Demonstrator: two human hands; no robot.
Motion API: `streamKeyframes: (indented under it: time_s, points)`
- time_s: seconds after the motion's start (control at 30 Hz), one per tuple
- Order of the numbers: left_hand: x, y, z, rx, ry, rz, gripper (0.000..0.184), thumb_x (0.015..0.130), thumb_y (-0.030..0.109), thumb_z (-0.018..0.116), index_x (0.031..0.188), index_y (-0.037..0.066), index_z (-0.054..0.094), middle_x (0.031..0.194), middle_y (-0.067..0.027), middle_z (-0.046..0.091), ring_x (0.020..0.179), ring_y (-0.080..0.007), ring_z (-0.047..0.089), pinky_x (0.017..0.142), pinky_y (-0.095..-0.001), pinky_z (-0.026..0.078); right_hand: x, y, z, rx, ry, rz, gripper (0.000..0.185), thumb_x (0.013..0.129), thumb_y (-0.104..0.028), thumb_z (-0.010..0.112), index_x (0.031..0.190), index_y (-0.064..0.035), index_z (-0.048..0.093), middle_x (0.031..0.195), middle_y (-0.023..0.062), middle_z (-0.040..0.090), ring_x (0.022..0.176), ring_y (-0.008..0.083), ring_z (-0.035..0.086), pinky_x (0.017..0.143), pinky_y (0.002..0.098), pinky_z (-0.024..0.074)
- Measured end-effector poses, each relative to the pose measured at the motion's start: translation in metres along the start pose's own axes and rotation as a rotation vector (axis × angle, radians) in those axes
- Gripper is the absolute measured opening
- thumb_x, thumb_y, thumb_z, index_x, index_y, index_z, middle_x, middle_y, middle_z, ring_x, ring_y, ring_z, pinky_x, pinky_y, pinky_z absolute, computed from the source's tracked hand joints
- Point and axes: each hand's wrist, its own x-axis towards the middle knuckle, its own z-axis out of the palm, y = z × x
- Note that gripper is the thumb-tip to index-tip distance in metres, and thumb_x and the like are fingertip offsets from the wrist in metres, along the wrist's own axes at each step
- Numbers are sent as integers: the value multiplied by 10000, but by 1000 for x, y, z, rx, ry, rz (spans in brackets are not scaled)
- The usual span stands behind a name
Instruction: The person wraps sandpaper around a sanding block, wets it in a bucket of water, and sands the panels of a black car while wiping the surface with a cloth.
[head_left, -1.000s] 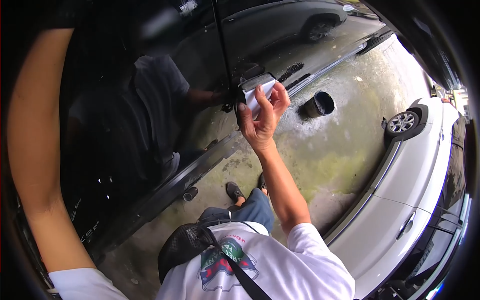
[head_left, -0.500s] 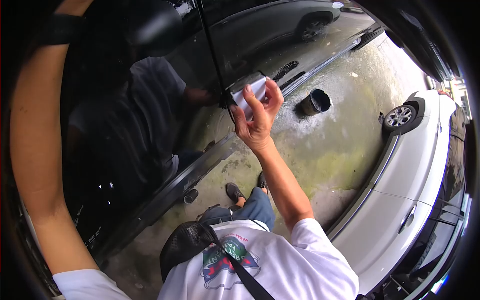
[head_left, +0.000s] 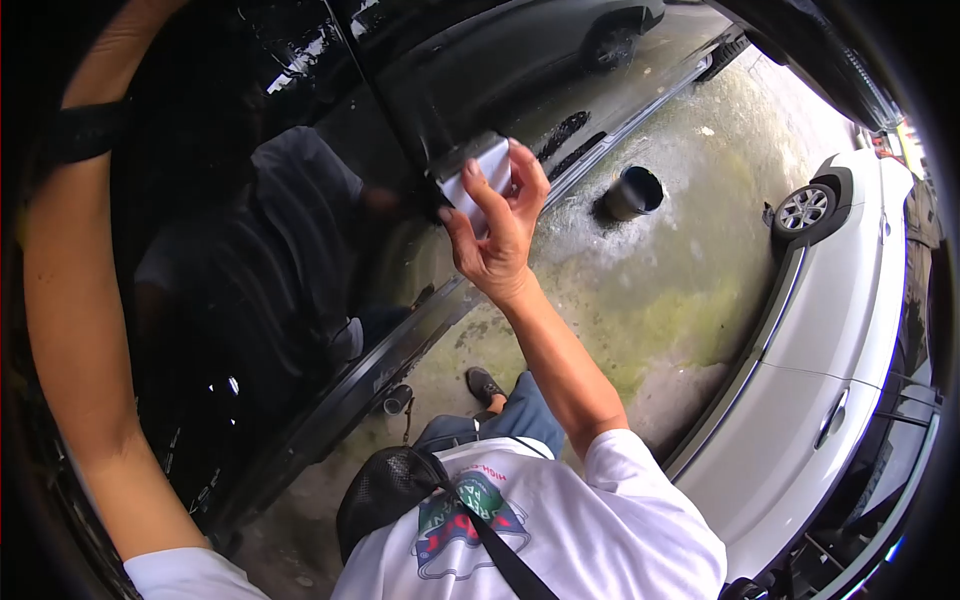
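In the head view, my right hand [head_left: 502, 222] grips a silver-grey block [head_left: 478, 182] with thumb and fingers. The block's dark far side lies against the glossy black car door [head_left: 395, 235], close to the vertical seam between panels. What kind of block it is, I cannot make out. My left arm stretches up along the left edge, with a black band at the wrist. Only the base of my left hand [head_left: 130, 40] shows beyond the band, near the black bodywork; its fingers are outside the picture. Wet-looking streaks and reflections cover the black panels.
A dark bucket [head_left: 634, 192] stands on the wet concrete [head_left: 660, 300] right of the door sill. A white car [head_left: 790, 420] is parked along the right side. A black mesh bag [head_left: 390, 490] hangs at my chest on a strap.
My right hand and the block have shifted slightly left in view. More of my left wrist and hand base shows as the arm sits lower. The whole view has moved a little.
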Motion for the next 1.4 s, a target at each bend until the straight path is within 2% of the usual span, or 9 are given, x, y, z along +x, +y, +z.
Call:
streamKeyframes:
  time_s: [0.17, 0.27, 0.37, 0.53, 0.73, 0.77, 0.93, 1.13, 1.4]
  points:
    - [16, 34, -8, 65, -37, -28, 341, 638, -82, 672, 956, 14, 747, 1081, -108, 654, 1005, -282, 684, 887, -380, 555, 46, -18, 5, 79, 24, -28, 613, 744, -16, 870, 1322, -161, 731, 1523, 231, 361, 1338, 405, 386, 1113, 462, 405]
    - [-6, -27, 10, -137, -107, -142, 352, 634, -88, 660, 963, 8, 737, 1097, -109, 640, 1022, -279, 666, 906, -373, 541, -23, -4, 5, 70, 24, 61, 639, 734, -29, 881, 1336, -177, 726, 1507, 234, 388, 1368, 398, 391, 1112, 480, 406]
    - [14, 31, -8, 44, -40, -71, 368, 640, -88, 650, 984, 6, 740, 1104, -108, 628, 1030, -269, 654, 920, -371, 534, -21, 10, -3, 26, 52, 74, 610, 771, -39, 868, 1348, -159, 711, 1505, 238, 390, 1364, 398, 417, 1113, 485, 397]
    - [15, 37, -6, 40, -62, -66, 365, 643, -80, 657, 989, 3, 743, 1098, -109, 633, 1022, -269, 663, 909, -372, 539, 59, 82, -24, -102, 254, 83, 501, 873, -61, 832, 1344, -128, 677, 1442, 161, 416, 1153, 292, 539, 982, 386, 495]
    - [17, 42, -4, 107, -2, -84, 379, 634, -88, 665, 995, -6, 745, 1104, -122, 659, 1004, -290, 690, 880, -379, 566, -42, 9, 10, 101, 149, 250, 585, 806, -55, 874, 1355, -149, 694, 1476, 210, 408, 1334, 360, 442, 1120, 453, 392]
    - [14, 39, 5, 121, 68, -130, 230, 699, 10, 737, 924, 36, 774, 1056, -96, 674, 994, -269, 687, 884, -383, 553, -38, 11, 6, 60, 140, 206, 582, 812, -60, 870, 1358, -153, 692, 1480, 212, 409, 1336, 361, 442, 1118, 453, 395]
    - [10, 34, 10, 95, 57, -77, 229, 700, 16, 737, 924, 41, 777, 1054, -97, 678, 991, -271, 689, 883, -384, 555, 54, 84, -19, -10, 306, 223, 520, 863, -89, 837, 1353, -147, 674, 1416, 185, 443, 1291, 341, 472, 1083, 422, 427]
    - [12, 31, 9, 76, 73, -30, 229, 701, 24, 736, 924, 46, 781, 1051, -99, 682, 987, -274, 690, 881, -385, 557, -27, 11, 5, 21, 165, 241, 529, 852, -63, 827, 1353, -136, 676, 1440, 171, 431, 1221, 311, 499, 1069, 425, 434]
    - [7, 5, 11, 53, 84, 26, 229, 702, 34, 736, 924, 54, 786, 1046, -101, 687, 982, -277, 693, 879, -386, 560, 54, 43, -11, 19, 265, 257, 537, 858, -67, 834, 1360, -158, 665, 1438, 186, 428, 1239, 337, 491, 1042, 420, 457]
